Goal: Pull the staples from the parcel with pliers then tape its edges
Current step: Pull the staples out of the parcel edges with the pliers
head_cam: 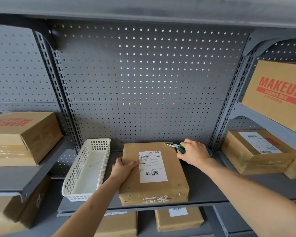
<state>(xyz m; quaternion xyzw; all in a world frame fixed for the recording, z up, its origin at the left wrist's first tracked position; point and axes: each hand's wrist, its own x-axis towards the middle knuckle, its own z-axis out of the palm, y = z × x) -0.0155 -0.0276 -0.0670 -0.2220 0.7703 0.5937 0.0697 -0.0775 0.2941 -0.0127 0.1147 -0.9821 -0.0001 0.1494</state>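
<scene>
A brown parcel (154,171) lies on a grey shelf (203,182), left hand (125,168) pressing flat on its left edge, right hand (193,153) gripping green-handled pliers (175,146) at its far right corner; best keep it pinned, nip each staple squarely.

Matt grey metal shelf (203,185); matt brown paper-wrapped parcel (174,168) with torn tape; glossy white plastic basket (79,168); shiny metal pliers (175,146), green grips.

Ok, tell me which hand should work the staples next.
The right hand: it is already closed on the pliers at the parcel's far right corner. The left hand lies on its left edge, steadying it, with no tool.
</scene>
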